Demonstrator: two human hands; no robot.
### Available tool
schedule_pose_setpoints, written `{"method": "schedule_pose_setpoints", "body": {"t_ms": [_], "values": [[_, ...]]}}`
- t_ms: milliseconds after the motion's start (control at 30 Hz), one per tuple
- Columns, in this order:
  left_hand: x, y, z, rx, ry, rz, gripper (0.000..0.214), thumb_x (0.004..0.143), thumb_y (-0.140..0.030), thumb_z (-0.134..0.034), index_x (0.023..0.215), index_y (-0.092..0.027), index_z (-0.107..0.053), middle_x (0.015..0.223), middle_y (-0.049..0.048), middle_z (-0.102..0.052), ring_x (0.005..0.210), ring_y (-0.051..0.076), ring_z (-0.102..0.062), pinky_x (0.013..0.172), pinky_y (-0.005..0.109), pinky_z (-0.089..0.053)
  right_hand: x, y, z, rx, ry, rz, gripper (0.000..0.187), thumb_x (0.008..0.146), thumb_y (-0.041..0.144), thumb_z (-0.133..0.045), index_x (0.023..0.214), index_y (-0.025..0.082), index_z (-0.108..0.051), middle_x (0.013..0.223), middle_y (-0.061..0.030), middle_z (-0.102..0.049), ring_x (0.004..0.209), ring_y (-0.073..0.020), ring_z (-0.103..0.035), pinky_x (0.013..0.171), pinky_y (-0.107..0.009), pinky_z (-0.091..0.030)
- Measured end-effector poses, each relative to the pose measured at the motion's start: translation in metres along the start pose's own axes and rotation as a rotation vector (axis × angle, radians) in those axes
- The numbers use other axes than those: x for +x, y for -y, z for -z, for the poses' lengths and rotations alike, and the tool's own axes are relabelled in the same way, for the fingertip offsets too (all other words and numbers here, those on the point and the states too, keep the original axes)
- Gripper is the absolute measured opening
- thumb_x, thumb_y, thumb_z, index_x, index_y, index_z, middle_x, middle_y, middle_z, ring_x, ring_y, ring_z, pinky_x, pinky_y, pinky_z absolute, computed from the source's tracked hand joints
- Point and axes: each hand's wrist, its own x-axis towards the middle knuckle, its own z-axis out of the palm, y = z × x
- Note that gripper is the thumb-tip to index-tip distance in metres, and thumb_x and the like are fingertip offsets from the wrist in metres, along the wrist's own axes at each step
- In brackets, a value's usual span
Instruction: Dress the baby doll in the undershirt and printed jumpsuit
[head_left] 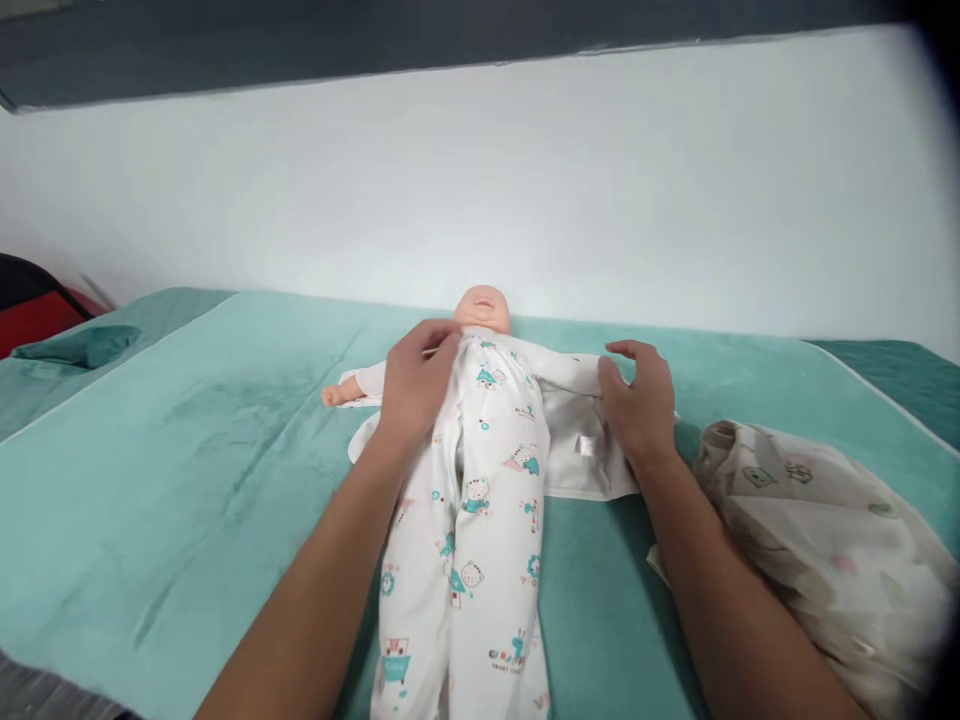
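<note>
A baby doll (482,309) lies on its back, chin and mouth toward me. White printed baby pants (495,500) cover its front from just below the chin, with the legs stretched toward me. My left hand (421,378) is closed at the upper left edge of the pants; its fingertips are partly hidden. Beside the end of the doll's right-side white sleeve (566,370), my right hand (637,400) has thumb and forefinger apart. An opened white top (589,450) spreads flat beneath that sleeve. On the left, the doll's small hand (341,391) sticks out of its sleeve.
A bunched pale printed cloth (817,530) lies by my right forearm. Green plush covering (225,450) spreads over the surface, up to a white wall (480,190). A red and black item (34,305) is at the far left.
</note>
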Motion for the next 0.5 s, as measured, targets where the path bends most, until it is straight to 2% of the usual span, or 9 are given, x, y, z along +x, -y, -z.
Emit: {"method": "schedule_pose_setpoints", "body": {"t_ms": [67,167,267,367,500], "values": [[-0.006,0.024,0.011,-0.065,-0.064,0.116,0.026,0.088,-0.035,-0.051,0.102,-0.023,-0.068,0.107,0.0021,-0.072,0.103,0.02,-0.064,0.095,0.033,-0.048,-0.006,0.009,-0.005,-0.001,0.113,0.096,0.039,0.092,0.04,-0.046,0.122,0.019,-0.059,0.126,-0.0122,-0.062,0.12,-0.0264,-0.052,0.102,-0.043,-0.037],[-0.013,0.045,0.012,-0.077,-0.102,0.218,0.028,0.085,-0.038,-0.054,0.104,-0.023,-0.069,0.112,0.0026,-0.071,0.108,0.021,-0.062,0.099,0.034,-0.045,-0.016,0.022,-0.013,0.061,0.276,0.252,0.043,0.097,0.046,-0.042,0.13,0.023,-0.056,0.133,-0.0086,-0.061,0.126,-0.0241,-0.05,0.113,-0.045,-0.027],[-0.014,0.047,0.007,-0.075,-0.105,0.253,0.03,0.086,-0.041,-0.054,0.103,-0.022,-0.07,0.117,0.0027,-0.069,0.114,0.022,-0.058,0.101,0.033,-0.042,-0.024,0.032,-0.014,0.122,0.39,0.315,0.044,0.099,0.049,-0.038,0.136,0.028,-0.052,0.142,-0.0044,-0.055,0.136,-0.0221,-0.043,0.119,-0.048,-0.016],[-0.013,0.045,0.004,-0.089,-0.091,0.255,0.032,0.086,-0.044,-0.054,0.103,-0.022,-0.069,0.117,0.003,-0.068,0.115,0.022,-0.057,0.102,0.032,-0.041,-0.029,0.041,-0.011,0.141,0.489,0.307,0.047,0.1,0.051,-0.036,0.141,0.032,-0.048,0.153,-0.0019,-0.044,0.145,-0.0212,-0.031,0.121,-0.05,-0.011],[-0.014,0.046,0.005,-0.14,-0.047,0.287,0.039,0.084,-0.05,-0.058,0.11,-0.022,-0.067,0.118,0.003,-0.068,0.113,0.022,-0.059,0.101,0.032,-0.042,-0.027,0.045,-0.008,0.157,0.524,0.281,0.047,0.1,0.051,-0.037,0.142,0.033,-0.048,0.155,-0.0008,-0.04,0.147,-0.0195,-0.026,0.122,-0.049,-0.007]]}}
